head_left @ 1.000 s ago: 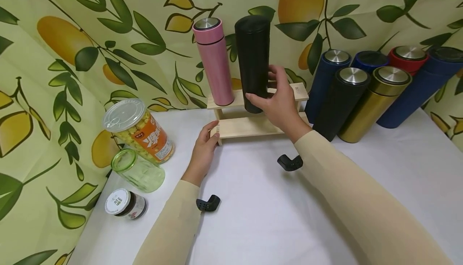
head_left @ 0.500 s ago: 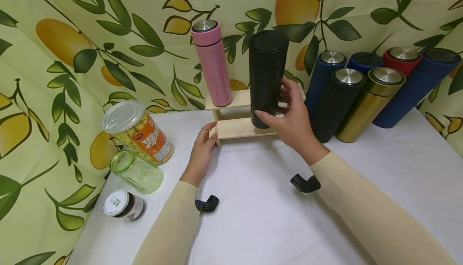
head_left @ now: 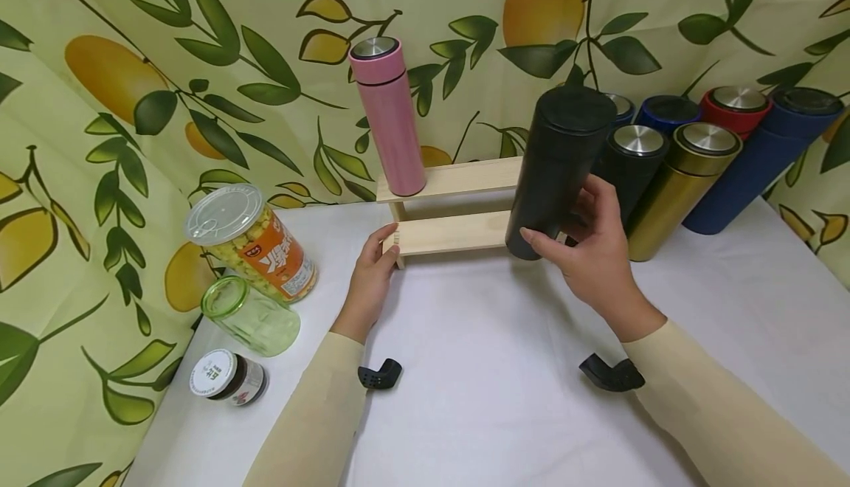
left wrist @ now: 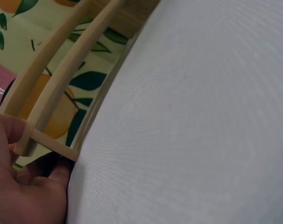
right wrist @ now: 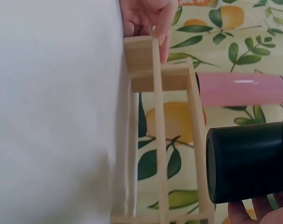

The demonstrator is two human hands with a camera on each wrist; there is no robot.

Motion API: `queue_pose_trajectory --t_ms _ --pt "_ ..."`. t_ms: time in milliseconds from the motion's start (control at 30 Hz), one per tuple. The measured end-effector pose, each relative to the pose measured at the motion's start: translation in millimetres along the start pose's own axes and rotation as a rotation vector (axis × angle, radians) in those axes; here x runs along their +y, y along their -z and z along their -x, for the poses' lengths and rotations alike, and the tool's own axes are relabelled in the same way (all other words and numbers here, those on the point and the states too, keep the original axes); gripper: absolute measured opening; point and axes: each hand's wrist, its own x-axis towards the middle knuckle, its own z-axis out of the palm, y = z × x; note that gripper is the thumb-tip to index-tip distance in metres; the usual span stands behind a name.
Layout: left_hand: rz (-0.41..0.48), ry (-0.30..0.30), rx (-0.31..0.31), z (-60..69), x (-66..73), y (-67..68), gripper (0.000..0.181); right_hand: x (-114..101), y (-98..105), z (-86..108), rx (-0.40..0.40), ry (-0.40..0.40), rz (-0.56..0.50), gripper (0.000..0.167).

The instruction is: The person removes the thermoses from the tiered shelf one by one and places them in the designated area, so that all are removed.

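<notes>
My right hand point(head_left: 594, 251) grips a black thermos flask point(head_left: 561, 170) round its lower part, thumb in front. The flask tilts slightly and is held off the table, in front of the right end of a two-step wooden rack point(head_left: 458, 232). In the right wrist view the flask's base point(right wrist: 210, 165) faces the rack. At the rack's left end my left hand point(head_left: 372, 273) pinches the lower step between thumb and fingers; the left wrist view shows that hand point(left wrist: 24, 186) at the corner of the wood. A pink thermos flask point(head_left: 392, 122) stands on the upper step, at its left.
Several more flasks stand at the right, among them a gold one point(head_left: 684, 192), a red one point(head_left: 737, 107) and a blue one point(head_left: 764, 162). To the left are a snack tub point(head_left: 285, 251), a green glass jar point(head_left: 259, 321) and a small lidded jar point(head_left: 229, 378). Patterned cloth hangs behind.
My right hand has carried the black flask from over the rack's upper step to the right and toward me. The left hand stays on the rack, and the pink flask has not moved.
</notes>
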Motion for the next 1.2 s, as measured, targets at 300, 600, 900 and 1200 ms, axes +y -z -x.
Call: queue_pose_trajectory --t_ms 300,600,900,1200 --pt "-0.027 0.017 0.01 0.2 -0.2 0.6 0.047 5 29 23.1 0.03 -0.044 0.076 0.094" --pt "-0.028 0.019 0.002 1.1 0.2 0.3 0.047 9 55 34.0 0.081 0.041 0.121 0.101" --pt "-0.026 0.018 0.001 2.1 1.2 0.1 0.047 6 83 33.9 0.152 0.037 0.165 0.096" --pt "-0.038 0.001 -0.016 2.2 -0.5 0.8 0.047 -2 107 26.6 0.26 -0.027 0.14 0.092"
